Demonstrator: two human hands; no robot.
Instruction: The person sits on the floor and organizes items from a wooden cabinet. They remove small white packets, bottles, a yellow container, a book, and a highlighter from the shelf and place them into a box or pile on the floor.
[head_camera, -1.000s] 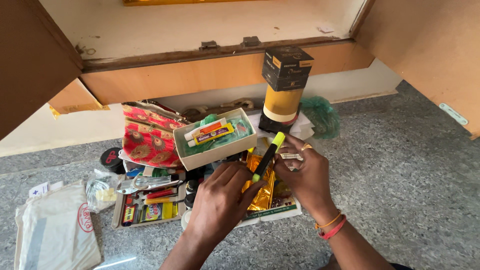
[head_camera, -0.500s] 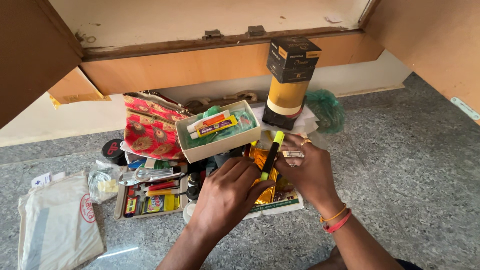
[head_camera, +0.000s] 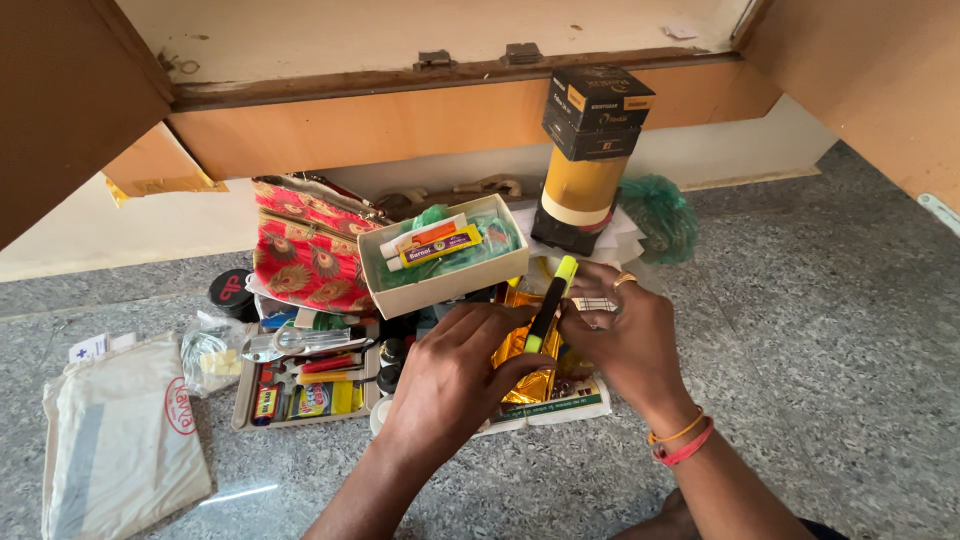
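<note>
Between the two hands, over the middle of the clutter, a yellow-and-black highlighter (head_camera: 549, 303) is held. Left hand (head_camera: 455, 378): fingers curled, tips pinching the pen's lower black end. Right hand (head_camera: 622, 340): fingers closed lightly against the barrel from the right side. Long axis runs from near-left up to far-right, yellow cap pointing away toward the open white box (head_camera: 446, 262) and the yellow cylinder (head_camera: 579, 195). Both hands are in contact; the left takes the lower end. Beneath lies a gold foil packet (head_camera: 527, 350) on the grey stone floor (head_camera: 800, 330).
</note>
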